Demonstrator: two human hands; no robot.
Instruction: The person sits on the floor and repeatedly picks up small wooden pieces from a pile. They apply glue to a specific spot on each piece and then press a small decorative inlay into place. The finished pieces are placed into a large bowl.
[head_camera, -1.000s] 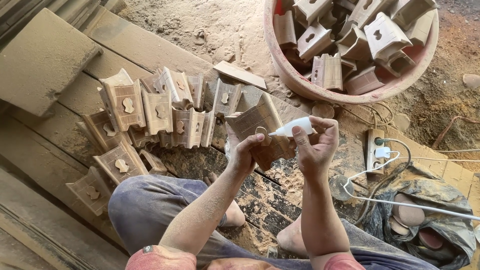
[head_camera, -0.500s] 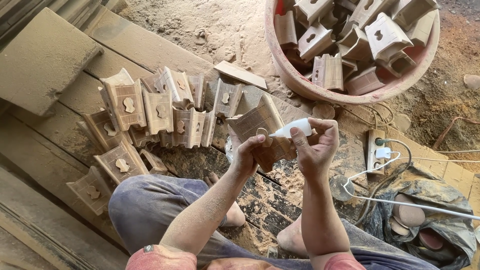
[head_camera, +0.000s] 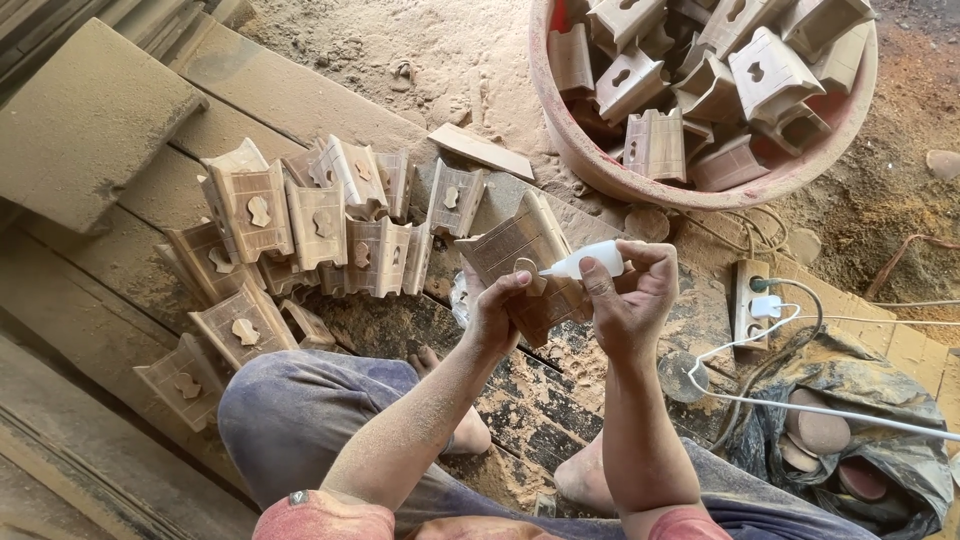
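My left hand (head_camera: 497, 312) grips a carved wooden piece (head_camera: 520, 250) with a ribbed face and a small cut-out, held up in front of me. My right hand (head_camera: 632, 296) holds a small white squeeze bottle (head_camera: 590, 262), its nozzle pointing left and touching the piece near the cut-out. Both hands are close together above my knees, which are in dusty blue trousers.
Several similar carved pieces (head_camera: 320, 225) stand and lie in a cluster on dusty planks to the left. A red basin (head_camera: 600, 160) full of more pieces sits at top right. A power strip (head_camera: 752, 300) with white cables and a dark bag (head_camera: 850, 440) lie to the right.
The hands and wooden piece stay nearly still; the bottle's nozzle stays against the piece with only a slight shift.
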